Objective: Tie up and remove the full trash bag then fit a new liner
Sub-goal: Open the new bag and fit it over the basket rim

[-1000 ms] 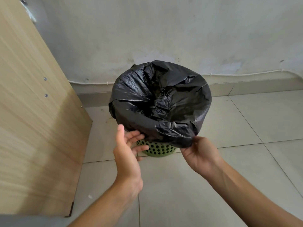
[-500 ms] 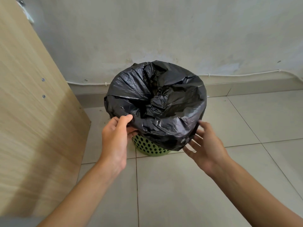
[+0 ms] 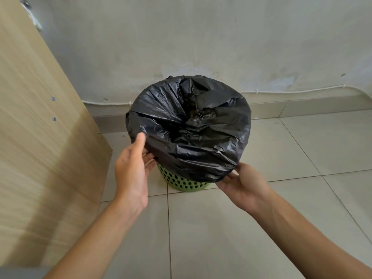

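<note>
At frame centre, the bag point(image 3: 189, 127) overhang is pinched by the left hand point(image 3: 131, 170) and right hand point(image 3: 241, 186); judged step: fitting. Next, the hem is pulled down over the green bin point(image 3: 181, 181).

One black liner point(image 3: 189, 127) — one green perforated bin point(image 3: 181, 183) — two hands: left point(image 3: 131, 172), right point(image 3: 244, 186); one wooden panel point(image 3: 40, 148).

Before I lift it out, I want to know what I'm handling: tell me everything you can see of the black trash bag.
The black trash bag is thin, crinkled, glossy plastic, folded over the rim of a green perforated bin on the tiled floor by the wall. Its mouth is open and untied, sagging inward. The left hand pinches the near-left hem, thumb on top; the right hand holds the lower right edge.
</note>
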